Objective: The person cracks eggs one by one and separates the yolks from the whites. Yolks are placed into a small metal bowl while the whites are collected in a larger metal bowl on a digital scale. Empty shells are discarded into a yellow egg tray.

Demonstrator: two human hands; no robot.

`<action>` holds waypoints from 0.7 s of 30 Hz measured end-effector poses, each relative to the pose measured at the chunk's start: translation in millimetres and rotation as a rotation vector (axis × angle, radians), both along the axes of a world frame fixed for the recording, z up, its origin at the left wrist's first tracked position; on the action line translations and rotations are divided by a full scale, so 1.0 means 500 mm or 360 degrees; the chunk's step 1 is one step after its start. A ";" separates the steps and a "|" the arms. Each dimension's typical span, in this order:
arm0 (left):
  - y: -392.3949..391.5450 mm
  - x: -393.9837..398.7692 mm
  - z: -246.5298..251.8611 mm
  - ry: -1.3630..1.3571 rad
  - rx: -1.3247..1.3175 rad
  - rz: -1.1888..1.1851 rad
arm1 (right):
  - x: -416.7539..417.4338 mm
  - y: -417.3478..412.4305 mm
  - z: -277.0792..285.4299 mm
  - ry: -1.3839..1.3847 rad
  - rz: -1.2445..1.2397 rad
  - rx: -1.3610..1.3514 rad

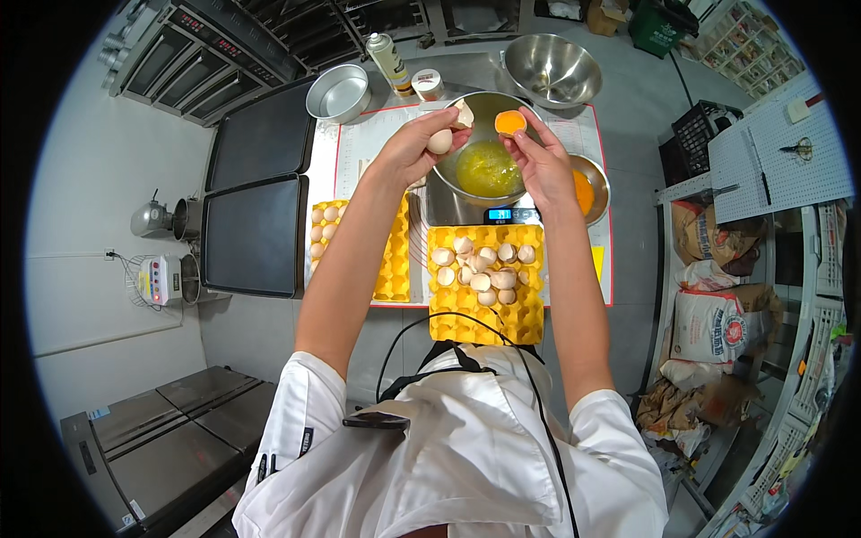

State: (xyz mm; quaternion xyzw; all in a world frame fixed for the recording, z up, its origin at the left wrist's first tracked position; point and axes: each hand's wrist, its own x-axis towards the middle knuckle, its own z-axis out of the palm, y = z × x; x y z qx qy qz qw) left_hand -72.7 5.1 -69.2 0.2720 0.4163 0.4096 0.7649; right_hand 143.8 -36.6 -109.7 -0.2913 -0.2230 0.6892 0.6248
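Note:
Above a steel mixing bowl [495, 101] my left hand [420, 144] holds a broken eggshell half [464, 114] and a whole-looking egg [440, 142]. In my right hand [543, 161] is an eggshell half with an orange yolk [510, 123] in it. Clear egg white [490, 169] pools in the bowl, which stands on a digital kitchen scale [457, 214] with a lit display. Beside my right wrist, partly hidden, a smaller metal bowl [601, 176] contains orange yolks [582, 193]. Nearest my body lies a yellow egg tray [464, 323] with several empty eggshells [481, 263] on it.
Another yellow tray [398, 269] with whole eggs [323, 232] is partly behind my left forearm. Black baking trays [254, 235] lie at the left. At the back stand a round cake tin [338, 93], a spray can [390, 64], a lidded jar [427, 85] and a large steel bowl [553, 70].

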 end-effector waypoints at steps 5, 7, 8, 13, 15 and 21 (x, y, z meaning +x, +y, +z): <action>-0.008 0.005 0.008 -0.0088 -0.0042 -0.0066 | 0.003 0.004 -0.007 0.0072 0.0029 0.0032; -0.015 0.015 0.011 -0.0099 -0.0019 -0.0098 | -0.001 0.001 0.007 0.0086 0.0022 0.0035; -0.018 0.019 0.010 -0.0125 -0.0032 -0.0087 | -0.003 0.000 0.012 0.0090 0.0030 0.0049; -0.019 0.041 0.001 -0.0246 -0.0088 -0.0068 | -0.011 0.001 0.024 0.0091 -0.0008 0.0083; -0.020 0.049 -0.002 -0.0243 -0.0094 -0.0049 | -0.009 0.001 0.028 -0.0018 -0.0048 0.0105; -0.026 0.061 -0.004 -0.0235 -0.0059 -0.0067 | -0.010 0.010 0.060 -0.0674 -0.0214 0.0305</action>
